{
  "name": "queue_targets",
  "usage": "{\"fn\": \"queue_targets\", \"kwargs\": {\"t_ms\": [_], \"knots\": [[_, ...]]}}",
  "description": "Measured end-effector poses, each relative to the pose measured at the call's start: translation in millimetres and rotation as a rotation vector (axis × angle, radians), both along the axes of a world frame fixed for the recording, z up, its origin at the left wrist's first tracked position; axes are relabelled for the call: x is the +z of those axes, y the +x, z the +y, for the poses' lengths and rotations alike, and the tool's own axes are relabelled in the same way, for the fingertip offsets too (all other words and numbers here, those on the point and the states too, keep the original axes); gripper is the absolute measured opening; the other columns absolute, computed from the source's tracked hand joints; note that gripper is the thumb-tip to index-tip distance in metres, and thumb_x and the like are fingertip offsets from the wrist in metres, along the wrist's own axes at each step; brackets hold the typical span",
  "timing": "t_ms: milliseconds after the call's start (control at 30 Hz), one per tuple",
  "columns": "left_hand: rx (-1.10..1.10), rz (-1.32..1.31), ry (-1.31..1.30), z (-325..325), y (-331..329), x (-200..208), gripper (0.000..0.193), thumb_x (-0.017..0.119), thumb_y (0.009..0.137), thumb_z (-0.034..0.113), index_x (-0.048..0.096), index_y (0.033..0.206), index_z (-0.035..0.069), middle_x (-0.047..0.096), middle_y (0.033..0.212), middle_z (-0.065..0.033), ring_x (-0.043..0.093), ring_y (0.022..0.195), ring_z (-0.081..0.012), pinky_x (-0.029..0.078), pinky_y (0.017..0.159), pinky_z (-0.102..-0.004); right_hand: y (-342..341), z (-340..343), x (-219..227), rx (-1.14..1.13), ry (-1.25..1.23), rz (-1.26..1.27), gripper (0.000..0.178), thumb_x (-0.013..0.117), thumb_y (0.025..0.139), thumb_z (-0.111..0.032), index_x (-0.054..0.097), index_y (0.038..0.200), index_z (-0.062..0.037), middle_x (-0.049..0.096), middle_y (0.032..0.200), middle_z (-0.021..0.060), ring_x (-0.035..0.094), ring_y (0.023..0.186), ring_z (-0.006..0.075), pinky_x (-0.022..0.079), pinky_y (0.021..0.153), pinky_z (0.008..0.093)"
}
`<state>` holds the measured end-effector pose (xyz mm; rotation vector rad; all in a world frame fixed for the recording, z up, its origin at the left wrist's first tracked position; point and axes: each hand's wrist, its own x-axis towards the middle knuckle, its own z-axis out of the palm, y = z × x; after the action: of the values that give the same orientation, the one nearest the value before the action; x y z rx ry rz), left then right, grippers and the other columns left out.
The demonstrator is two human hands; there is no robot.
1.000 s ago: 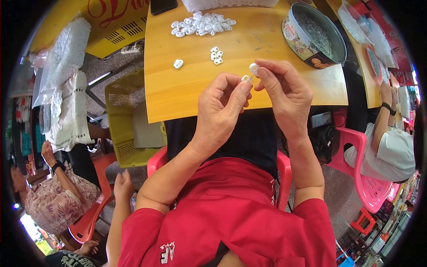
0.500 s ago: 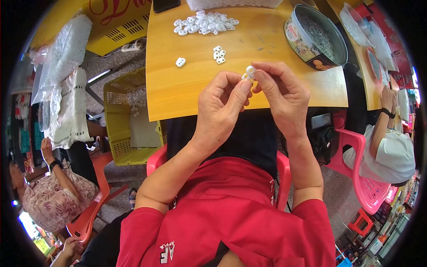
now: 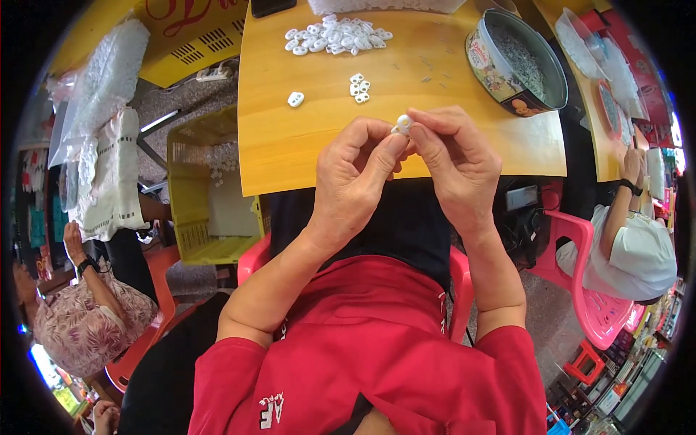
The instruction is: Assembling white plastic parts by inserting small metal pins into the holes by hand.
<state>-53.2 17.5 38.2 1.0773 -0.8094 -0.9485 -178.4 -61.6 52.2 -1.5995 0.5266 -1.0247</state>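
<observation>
Upper centre of frame, we've got left hand (image 3: pixel 349 170) and right hand (image 3: pixel 464 168) pinching small white pieces (image 3: pixel 404 123), half hidden behind thumbs (image 3: pixel 429 148).

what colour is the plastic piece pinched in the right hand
The plastic piece is white; head view shows it best.

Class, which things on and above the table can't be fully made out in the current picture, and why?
Head view:
- White item: lower part hidden by fingers of the left hand and right hand.
- Dark flat object: cut off by the top edge.
- Translucent container: likewise cut off.
- Metal bits in the round tin: too small to tell apart.
</observation>
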Motion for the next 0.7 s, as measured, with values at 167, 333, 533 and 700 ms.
{"fn": "queue_targets", "kwargs": {"t_ms": [167,333,533,700], "knots": [[-0.026,-0.014,0.012,5,2,-3,0.012,0.06,0.099,0.012,0.06,0.1,0.0,0.063,0.083,-0.0018,0.057,0.073,-0.0071,0.047,0.065,-0.0221,1,5,-4,0.004,-0.022,0.005,0.017,0.06,0.094,0.005,0.064,0.111,0.0062,0.061,0.104,0.0084,0.062,0.092,0.013,0.051,0.08,0.0235],[-0.057,0.022,-0.03,4,7,-5,0.013,0.064,0.097,0.014,0.062,0.097,0.001,0.063,0.078,-0.0003,0.056,0.07,-0.0051,0.046,0.062,-0.0206,1,11,1,-0.01,0.037,-0.024,0.017,0.061,0.094,0.003,0.064,0.111,0.0048,0.062,0.103,0.0072,0.058,0.086,0.0105,0.048,0.075,0.0215],[-0.182,0.058,-0.081,-3,19,-12,0.012,0.065,0.096,0.013,0.059,0.095,0.002,0.062,0.082,0.0003,0.055,0.073,-0.0049,0.046,0.064,-0.0201,-3,15,8,0.016,0.195,-0.119,0.017,0.06,0.095,0.003,0.063,0.112,0.0074,0.063,0.103,0.0059,0.062,0.094,0.0106,0.052,0.083,0.0239],[-0.256,0.044,-0.142,-8,24,-14,0.011,0.067,0.094,0.011,0.059,0.093,0.002,0.06,0.079,0.0005,0.055,0.072,-0.0067,0.046,0.063,-0.022,-2,17,8,0.037,0.214,-0.137,0.014,0.062,0.095,-0.001,0.065,0.108,0.0038,0.062,0.102,0.0078,0.057,0.083,0.0102,0.047,0.073,0.0213]]}}
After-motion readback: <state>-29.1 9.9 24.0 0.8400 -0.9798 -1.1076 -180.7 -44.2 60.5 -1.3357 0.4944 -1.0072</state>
